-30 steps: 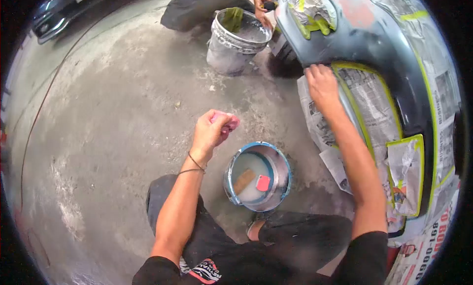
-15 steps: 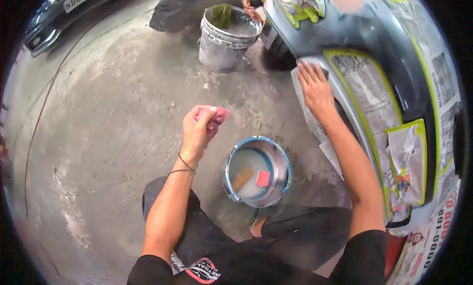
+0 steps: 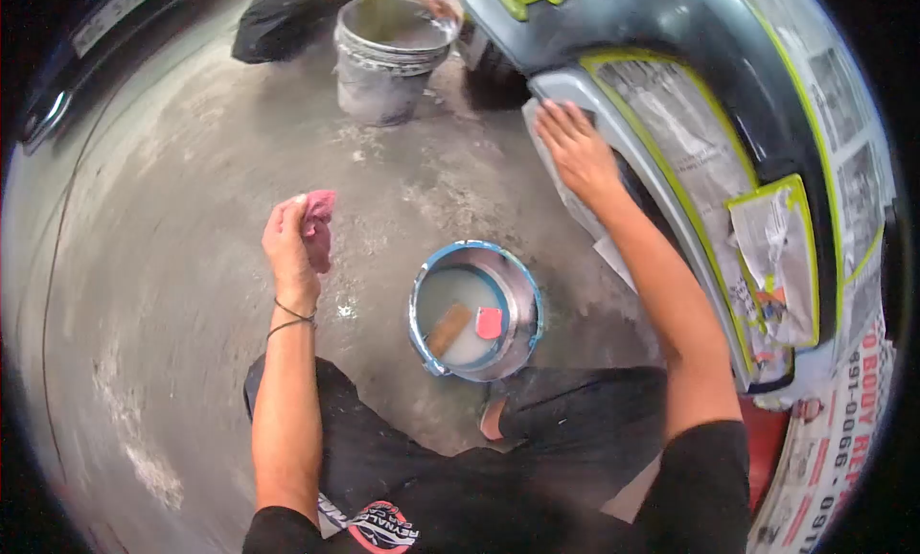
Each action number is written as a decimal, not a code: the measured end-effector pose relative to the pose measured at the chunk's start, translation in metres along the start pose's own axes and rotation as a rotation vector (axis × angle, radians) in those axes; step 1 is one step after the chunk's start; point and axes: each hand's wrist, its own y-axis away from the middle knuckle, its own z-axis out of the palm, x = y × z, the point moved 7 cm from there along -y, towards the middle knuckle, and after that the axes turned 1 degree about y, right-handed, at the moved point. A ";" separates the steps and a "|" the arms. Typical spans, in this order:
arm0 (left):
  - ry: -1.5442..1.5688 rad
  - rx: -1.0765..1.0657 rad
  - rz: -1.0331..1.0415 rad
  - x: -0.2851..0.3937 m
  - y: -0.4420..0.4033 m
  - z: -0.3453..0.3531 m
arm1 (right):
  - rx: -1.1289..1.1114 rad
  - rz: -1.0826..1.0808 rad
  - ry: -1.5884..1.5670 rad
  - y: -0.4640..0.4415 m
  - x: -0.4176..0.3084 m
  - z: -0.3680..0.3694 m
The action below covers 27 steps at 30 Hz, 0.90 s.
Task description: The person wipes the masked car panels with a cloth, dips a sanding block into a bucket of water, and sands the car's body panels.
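Note:
A crumpled pink cloth (image 3: 319, 230) is pinched in my left hand (image 3: 288, 245), held up over the concrete floor left of the blue-rimmed bucket. My right hand (image 3: 577, 151) lies with fingers extended on the edge of the grey bumper (image 3: 613, 113), beside newspaper masking (image 3: 671, 123) edged in yellow-green tape. Between my arms the bucket (image 3: 531, 310) holds cloudy water, a brown block (image 3: 448, 330) and a pink piece (image 3: 489, 323).
A whitish bucket (image 3: 374, 86) stands at the top, with a co-worker's hand (image 3: 433, 0) at its rim and their dark-clothed leg (image 3: 278, 22) beside it. A dark car (image 3: 91, 51) is at upper left. My knees flank the near bucket.
My left hand has moved left with the pink cloth, away from the bucket. My right hand's fingers have straightened and lie further down the bumper edge. The whole view has shifted.

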 end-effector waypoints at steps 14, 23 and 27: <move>-0.009 0.035 0.152 -0.002 -0.006 0.024 | -0.295 0.328 -0.544 0.113 0.001 -0.087; -0.031 0.053 0.137 -0.012 0.001 0.042 | -0.080 0.350 -0.538 0.032 0.045 -0.104; 0.035 0.047 0.067 -0.020 -0.003 0.039 | 0.006 0.095 -0.065 0.000 0.055 -0.088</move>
